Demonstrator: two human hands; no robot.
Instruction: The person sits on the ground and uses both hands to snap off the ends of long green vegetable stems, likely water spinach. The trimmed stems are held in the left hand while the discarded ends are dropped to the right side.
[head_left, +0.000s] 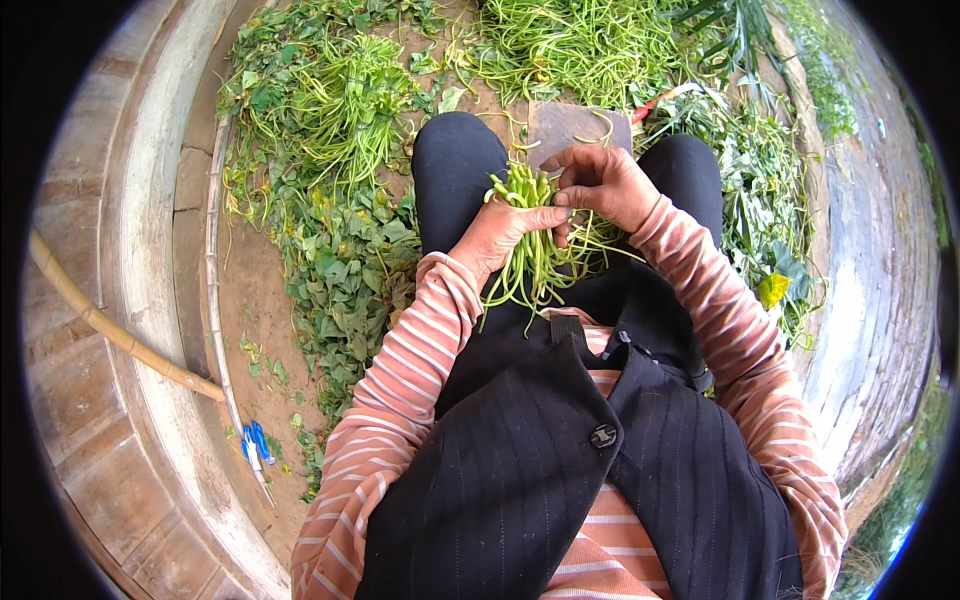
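My left hand (506, 229) is wrapped around a bunch of green leaf stems (530, 259) above my lap. The thicker cut ends point away from me, and the thin ends droop toward my waist. Close against the bunch's right side is my right hand (604, 184), its fingers bent and its thumb near my left thumb. Whether a stem is pinched in those fingers is hidden. A few loose stems (600, 232) trail out below my right hand. Beyond my knees lies a flat brown board (547, 124) with a curved stem piece on it.
Tied bundles of stems (360, 97) lie at the far left, and a large stem heap (585, 45) lies ahead. Leaf piles (345, 277) flank both legs. A red-handled tool (652, 105) rests beyond my right knee. Bamboo poles (127, 341) and a blue-and-white object (256, 444) are at left.
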